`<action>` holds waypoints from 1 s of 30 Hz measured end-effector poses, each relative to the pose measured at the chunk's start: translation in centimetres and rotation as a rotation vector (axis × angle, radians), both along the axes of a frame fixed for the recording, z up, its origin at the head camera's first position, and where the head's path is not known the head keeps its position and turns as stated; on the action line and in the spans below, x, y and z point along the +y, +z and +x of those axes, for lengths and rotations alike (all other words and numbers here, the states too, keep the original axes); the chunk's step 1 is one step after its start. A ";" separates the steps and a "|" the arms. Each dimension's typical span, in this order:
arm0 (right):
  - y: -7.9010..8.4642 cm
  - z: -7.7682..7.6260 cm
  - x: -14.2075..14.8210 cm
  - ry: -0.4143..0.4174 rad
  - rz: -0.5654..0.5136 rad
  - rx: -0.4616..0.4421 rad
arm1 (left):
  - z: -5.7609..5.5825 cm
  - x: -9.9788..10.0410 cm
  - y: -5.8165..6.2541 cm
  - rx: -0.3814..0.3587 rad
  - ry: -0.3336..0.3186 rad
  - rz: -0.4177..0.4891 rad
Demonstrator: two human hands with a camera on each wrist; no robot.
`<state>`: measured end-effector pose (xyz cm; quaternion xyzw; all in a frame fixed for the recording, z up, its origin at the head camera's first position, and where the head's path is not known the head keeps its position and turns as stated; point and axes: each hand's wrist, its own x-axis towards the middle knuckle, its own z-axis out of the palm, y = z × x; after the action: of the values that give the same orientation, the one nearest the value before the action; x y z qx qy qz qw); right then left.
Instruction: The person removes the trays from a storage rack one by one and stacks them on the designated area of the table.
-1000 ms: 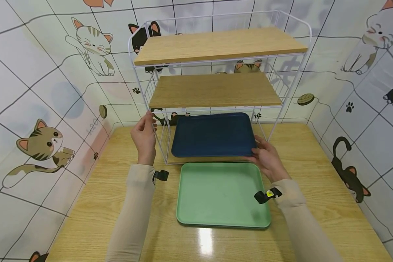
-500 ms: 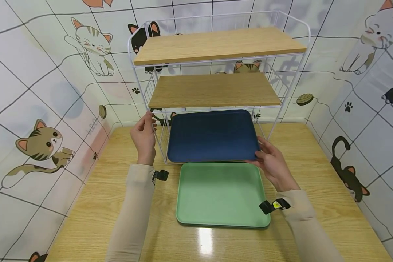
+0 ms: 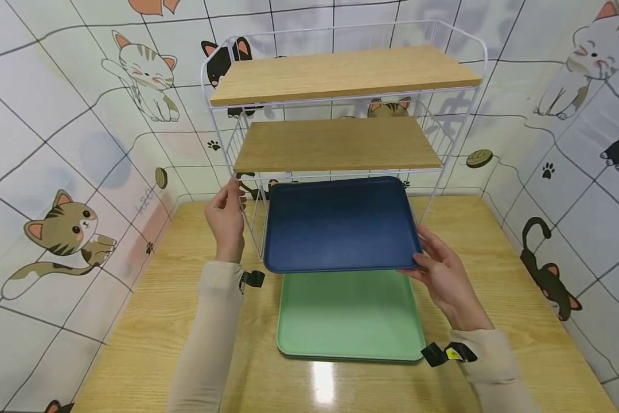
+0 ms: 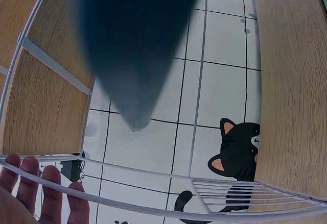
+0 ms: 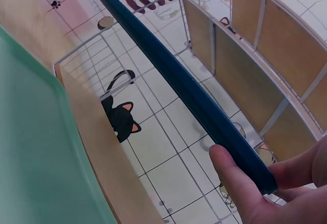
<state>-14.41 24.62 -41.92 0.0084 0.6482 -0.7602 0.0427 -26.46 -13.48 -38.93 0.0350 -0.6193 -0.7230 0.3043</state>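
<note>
My right hand pinches a dark blue tray at its near right corner, thumb on top and fingers underneath. The tray's far part is under the middle board of a white wire rack; its near edge juts out in front. In the right wrist view the blue tray shows edge-on, above the rack's bottom board. My left hand grips the rack's left front upright, its fingers around the white wire. A green tray lies on the table, its back edge hidden by the blue one.
The rack stands against the back wall, with a wooden top board. Cat-patterned tile walls close off the back and both sides. The wooden table runs around the green tray.
My right hand has drawn the blue tray toward me and slightly right, out from the rack's lowest level and over the green tray's back edge. The left hand stays on the upright.
</note>
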 end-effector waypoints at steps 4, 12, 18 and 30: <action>0.1 1.1 0.1 -0.006 0.007 0.012 | 0.1 0.1 0.1 -0.008 0.003 -0.009; -0.2 3.1 0.4 -0.022 -0.007 0.048 | 0.1 0.1 0.0 -0.006 0.002 -0.013; -0.5 4.5 0.7 -0.015 -0.021 0.073 | 0.1 0.1 0.1 -0.002 0.005 -0.013; -2.4 6.8 1.1 -0.018 -0.065 0.068 | 0.0 0.2 0.2 -0.015 0.005 0.009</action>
<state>-7.63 25.74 -44.29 -0.0133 0.6242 -0.7810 0.0140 -26.43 -13.32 -38.73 0.0433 -0.6183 -0.7247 0.3011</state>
